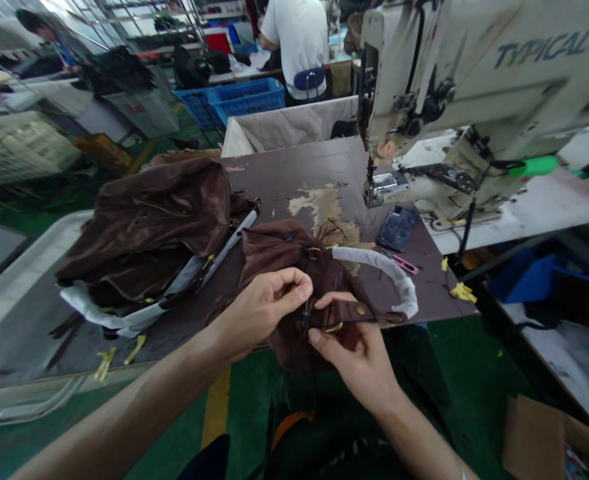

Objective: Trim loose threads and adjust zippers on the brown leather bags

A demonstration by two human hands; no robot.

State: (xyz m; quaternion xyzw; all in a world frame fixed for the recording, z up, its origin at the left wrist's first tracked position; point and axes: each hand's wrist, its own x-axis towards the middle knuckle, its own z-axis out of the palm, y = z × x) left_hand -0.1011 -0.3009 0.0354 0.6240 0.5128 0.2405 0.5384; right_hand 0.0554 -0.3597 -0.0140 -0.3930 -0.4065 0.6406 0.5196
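Brown bag [284, 257], one, six o'clock on the worktop [259, 177]: apparently soft, light, prone to slump; best held by its firmer strap tab [347, 311]. Your left hand [267, 303]: fingers pinched, contents too small to tell. Your right hand [351, 347]: fingers gripping that tab.

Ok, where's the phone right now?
In the head view, the phone lies right of centre on the worktable, between the sewing machine and the pink tool.
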